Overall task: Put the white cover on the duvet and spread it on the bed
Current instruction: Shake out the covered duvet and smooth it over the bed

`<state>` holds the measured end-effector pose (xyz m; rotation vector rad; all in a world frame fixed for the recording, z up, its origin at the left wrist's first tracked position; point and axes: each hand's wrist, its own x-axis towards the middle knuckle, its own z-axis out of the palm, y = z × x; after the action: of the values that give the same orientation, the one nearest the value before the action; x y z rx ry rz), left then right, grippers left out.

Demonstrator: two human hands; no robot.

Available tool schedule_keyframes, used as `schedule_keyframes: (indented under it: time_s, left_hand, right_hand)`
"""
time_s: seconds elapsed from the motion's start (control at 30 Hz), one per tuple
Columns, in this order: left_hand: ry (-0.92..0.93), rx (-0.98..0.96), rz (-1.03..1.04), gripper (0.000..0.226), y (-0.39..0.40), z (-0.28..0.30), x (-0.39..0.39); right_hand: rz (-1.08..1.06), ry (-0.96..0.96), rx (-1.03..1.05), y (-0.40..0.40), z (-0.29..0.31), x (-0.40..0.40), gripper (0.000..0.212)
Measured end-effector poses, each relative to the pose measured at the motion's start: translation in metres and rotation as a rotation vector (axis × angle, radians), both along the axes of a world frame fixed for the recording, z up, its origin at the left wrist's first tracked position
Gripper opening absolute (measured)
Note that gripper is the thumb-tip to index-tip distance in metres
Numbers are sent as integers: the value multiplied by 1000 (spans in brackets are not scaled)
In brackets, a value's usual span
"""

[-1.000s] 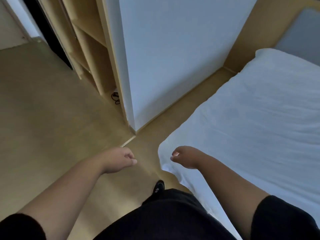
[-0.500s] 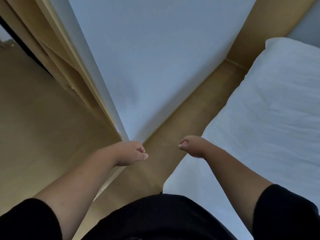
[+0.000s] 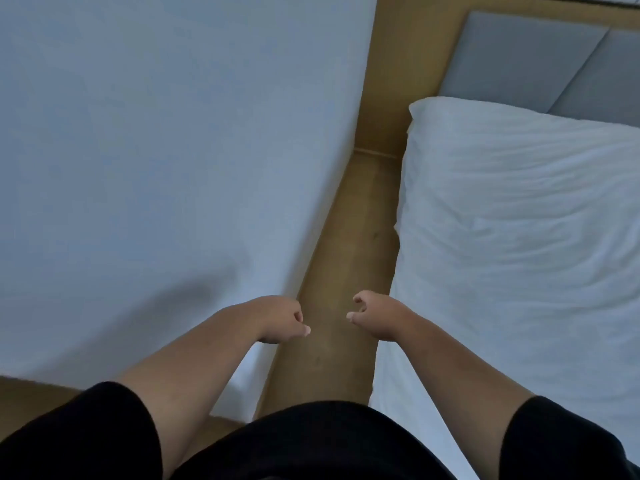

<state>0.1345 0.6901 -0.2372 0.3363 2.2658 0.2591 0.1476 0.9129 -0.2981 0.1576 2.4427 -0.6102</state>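
White cloth covers the bed (image 3: 519,237) on my right. It is wrinkled and it runs from the top end down past my right arm. I cannot tell if this cloth is the duvet in its cover or just a sheet.

My left hand (image 3: 280,318) is out in front of me. Its grip is loose: the fingers curl a little and hold nothing. It hangs in front of the bottom edge of the big white wall (image 3: 156,150) on my left.

My right hand (image 3: 375,315) is out in front too. Its grip is loose as well. The fingers curl, the thumb points at my other hand, and nothing is in it. It hangs over the floor, just beside the edge of the bed. It does not touch the cloth.

My two hands are near each other, with a small gap between them.

Brown floor (image 3: 343,271) runs in a thin strip between the wall and the bed. I am standing in this strip. At the far end of the strip is a brown wooden panel (image 3: 408,64).

Grey pads (image 3: 533,60) stand at the top end of the bed. They make the headboard, and the white cloth reaches up to them.

My sleeves (image 3: 86,434) are black and short. My arms are bare from the elbow down.
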Motion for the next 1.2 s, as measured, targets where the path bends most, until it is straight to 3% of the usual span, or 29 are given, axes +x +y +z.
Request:
schedule_keyframes:
  time_s: [0.33, 0.5, 0.63, 0.8, 1.03, 1.2]
  left_hand:
    - [-75, 17, -221, 41, 116, -38, -165]
    - [-67, 44, -152, 35, 180, -53, -293]
    - [-49, 84, -32, 20, 221, -48, -388]
    - [-54, 135, 55, 19, 260, -47, -474]
    - [-105, 98, 2, 19, 306, -68, -616]
    - [-109, 86, -108, 22, 361, -88, -753]
  right_hand:
    - [-235, -102, 6, 109, -37, -103, 54]
    - [-244, -141, -15, 191, -58, -206, 53]
    - [-221, -139, 25, 257, -42, -294, 52]
    - [-237, -87, 43, 310, -27, -395, 50]
    - [-224, -141, 9, 344, -47, -522, 51]
    - [-358, -124, -2, 384, -61, -629, 50]
